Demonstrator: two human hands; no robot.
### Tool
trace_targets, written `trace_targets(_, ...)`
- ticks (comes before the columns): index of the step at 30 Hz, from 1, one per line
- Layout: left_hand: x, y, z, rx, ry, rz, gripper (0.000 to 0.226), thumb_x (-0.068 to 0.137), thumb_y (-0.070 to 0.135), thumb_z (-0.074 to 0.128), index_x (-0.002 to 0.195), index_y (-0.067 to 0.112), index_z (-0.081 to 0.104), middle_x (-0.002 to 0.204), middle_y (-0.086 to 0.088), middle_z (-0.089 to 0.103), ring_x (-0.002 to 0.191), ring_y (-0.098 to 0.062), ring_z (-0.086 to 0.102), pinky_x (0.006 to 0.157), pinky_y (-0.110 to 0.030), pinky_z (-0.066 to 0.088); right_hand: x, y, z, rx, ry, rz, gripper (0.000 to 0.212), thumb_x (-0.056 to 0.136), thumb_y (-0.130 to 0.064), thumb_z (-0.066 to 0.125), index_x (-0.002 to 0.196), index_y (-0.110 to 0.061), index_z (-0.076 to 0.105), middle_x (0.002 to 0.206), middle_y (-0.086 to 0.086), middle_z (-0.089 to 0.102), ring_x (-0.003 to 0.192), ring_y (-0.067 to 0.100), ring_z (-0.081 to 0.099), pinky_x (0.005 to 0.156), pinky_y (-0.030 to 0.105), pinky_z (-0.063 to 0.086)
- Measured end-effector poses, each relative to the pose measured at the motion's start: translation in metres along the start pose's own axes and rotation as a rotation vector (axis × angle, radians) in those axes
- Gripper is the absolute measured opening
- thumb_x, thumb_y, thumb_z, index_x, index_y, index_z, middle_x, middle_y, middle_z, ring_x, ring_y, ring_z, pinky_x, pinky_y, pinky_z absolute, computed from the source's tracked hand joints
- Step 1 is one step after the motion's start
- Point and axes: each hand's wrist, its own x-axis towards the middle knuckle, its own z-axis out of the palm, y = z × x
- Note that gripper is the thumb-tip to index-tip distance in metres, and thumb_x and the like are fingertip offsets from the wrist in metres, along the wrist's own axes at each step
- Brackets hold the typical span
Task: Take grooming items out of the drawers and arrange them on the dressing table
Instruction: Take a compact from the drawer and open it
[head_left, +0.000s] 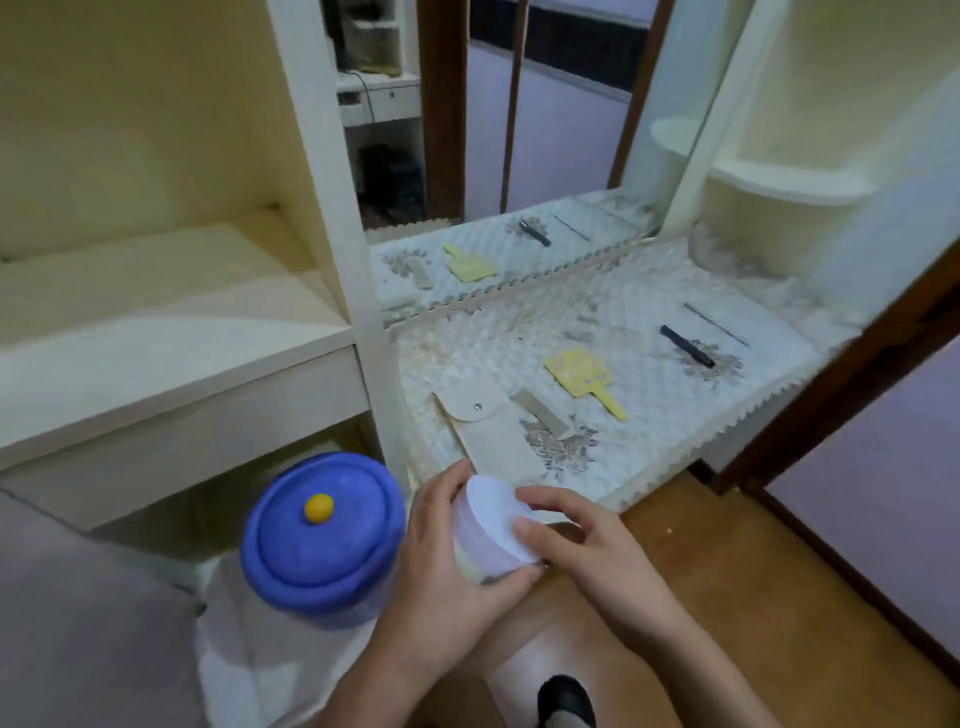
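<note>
At centre, left hand (441, 566) (right (597, 564), seemingly) clasps jar (491, 512).

In front of the mirror (545, 130) I count five small things: one cream pouch (493, 431), one metal comb (540, 413), one yellow paddle (584, 376), one short black stick (687, 345) and one thin metal pin (716, 324). Farther out from the mirror are one white jar (493, 525), two hands, a left hand (441, 561) and a right hand (587, 551), and one blue-lidded tub (322, 530).
</note>
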Motion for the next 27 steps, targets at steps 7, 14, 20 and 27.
trace_targets(7, 0.013, 0.019, 0.069, 0.003, -0.108, -0.02, 0.075, 0.053, 0.036, 0.085, 0.105, 0.053, 0.034, 0.12, 0.024, 0.049, 0.111, 0.005, 0.05, 0.08, 0.007, 0.034, -0.008, 0.01, -0.075, 0.025, -0.044, 0.077, 0.054, 0.052, -0.043, 0.079, 0.101, -0.024, 0.066, 0.089, 0.001, 0.072, 0.082, 0.009, 0.064, 0.078, 0.021, 0.049)
trace_targets(14, 0.031, 0.057, 0.187, -0.047, -0.26, -0.081, 0.073, 0.049, 0.063, 0.067, 0.111, 0.059, 0.029, 0.13, 0.032, 0.037, 0.119, 0.014, 0.04, 0.085, -0.004, 0.04, -0.011, 0.029, -0.197, 0.046, -0.007, 0.117, 0.035, 0.068, -0.035, 0.079, 0.099, -0.023, 0.069, 0.091, -0.002, 0.07, 0.085, 0.013, 0.066, 0.077, 0.022, 0.051)
trace_targets(20, 0.053, 0.096, 0.279, -0.116, -0.334, -0.194, 0.078, 0.047, 0.054, 0.081, 0.115, 0.051, 0.042, 0.125, 0.024, 0.048, 0.118, 0.004, 0.046, 0.103, -0.027, 0.041, -0.011, 0.043, -0.299, 0.019, 0.077, 0.173, 0.041, 0.057, -0.051, 0.075, 0.089, -0.026, 0.074, 0.086, 0.002, 0.073, 0.08, 0.008, 0.068, 0.077, 0.022, 0.051)
trace_targets(27, 0.08, 0.11, 0.319, -0.185, -0.451, -0.318, 0.089, 0.039, 0.041, 0.085, 0.12, 0.033, 0.049, 0.125, 0.014, 0.056, 0.116, 0.003, 0.053, 0.102, -0.019, 0.042, 0.008, 0.051, -0.36, 0.105, 0.126, 0.173, 0.042, 0.056, -0.056, 0.076, 0.08, -0.022, 0.077, 0.087, 0.002, 0.075, 0.081, 0.01, 0.066, 0.079, 0.029, 0.053)
